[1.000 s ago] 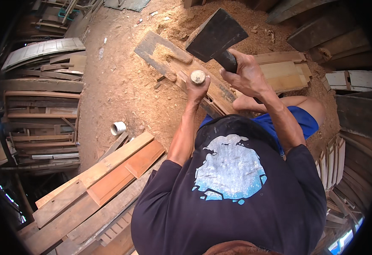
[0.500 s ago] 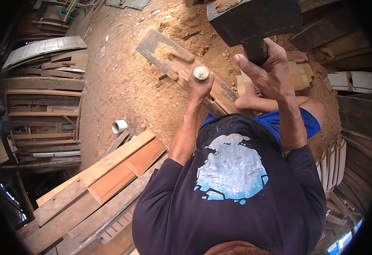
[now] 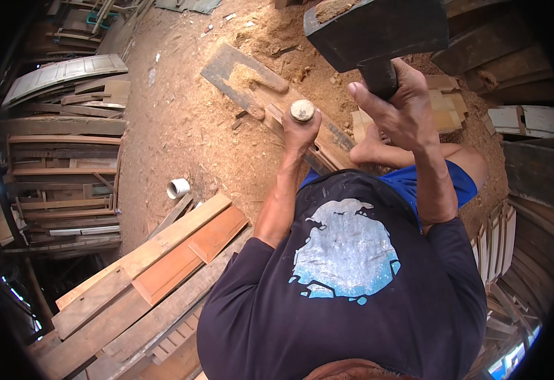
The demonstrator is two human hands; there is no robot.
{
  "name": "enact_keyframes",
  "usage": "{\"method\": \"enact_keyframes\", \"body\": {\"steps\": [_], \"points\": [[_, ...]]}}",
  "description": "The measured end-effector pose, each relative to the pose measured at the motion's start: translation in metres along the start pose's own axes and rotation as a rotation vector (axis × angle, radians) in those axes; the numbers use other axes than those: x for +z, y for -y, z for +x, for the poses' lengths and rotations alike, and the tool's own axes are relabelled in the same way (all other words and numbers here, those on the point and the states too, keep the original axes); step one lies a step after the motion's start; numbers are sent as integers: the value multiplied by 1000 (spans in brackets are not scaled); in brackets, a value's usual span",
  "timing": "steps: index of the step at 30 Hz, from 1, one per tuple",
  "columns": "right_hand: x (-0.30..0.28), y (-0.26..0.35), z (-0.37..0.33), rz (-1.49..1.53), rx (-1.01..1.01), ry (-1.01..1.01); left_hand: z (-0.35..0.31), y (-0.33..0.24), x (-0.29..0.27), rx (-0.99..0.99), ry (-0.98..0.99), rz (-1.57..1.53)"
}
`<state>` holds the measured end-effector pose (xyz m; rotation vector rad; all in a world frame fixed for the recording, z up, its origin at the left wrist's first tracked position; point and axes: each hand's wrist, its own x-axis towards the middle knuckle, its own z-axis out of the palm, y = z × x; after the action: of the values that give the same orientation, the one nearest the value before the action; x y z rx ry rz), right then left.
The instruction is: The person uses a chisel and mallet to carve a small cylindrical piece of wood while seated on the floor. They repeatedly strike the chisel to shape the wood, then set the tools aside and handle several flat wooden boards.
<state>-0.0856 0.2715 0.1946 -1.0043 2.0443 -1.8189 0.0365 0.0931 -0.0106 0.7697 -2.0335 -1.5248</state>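
My left hand (image 3: 301,131) is wrapped round the handle of an upright chisel (image 3: 302,110). Only the round, worn butt of the handle shows; its blade is hidden beneath the fist. Under it lies a piece of wood (image 3: 333,155) with a dark slot, resting on a long plank (image 3: 223,71) strewn with sawdust. To the right, my right hand (image 3: 405,107) grips the short handle of a big dark mallet (image 3: 378,38). The mallet's blocky head is raised, up and to the right of the chisel and apart from it.
Sawdust and shavings cover the ground (image 3: 188,126). My bare foot (image 3: 372,147) is beside the plank, close to some pale wood offcuts (image 3: 438,111). Stacked boards (image 3: 182,244) stand at lower left, near a white cup-like container (image 3: 178,188). More timber (image 3: 65,123) lines the left side.
The mallet has shifted very slightly left. My left hand and the chisel have edged a little to the right; both grips are unchanged.
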Motion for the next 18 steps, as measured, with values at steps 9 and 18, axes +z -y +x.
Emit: {"method": "enact_keyframes", "body": {"steps": [9,18], "points": [[22,-34,-6,-175,-18,61,-3,-4,1,66,22,41],[19,-56,-8,-465,70,213,-9,16,14,74,75,83]]}}
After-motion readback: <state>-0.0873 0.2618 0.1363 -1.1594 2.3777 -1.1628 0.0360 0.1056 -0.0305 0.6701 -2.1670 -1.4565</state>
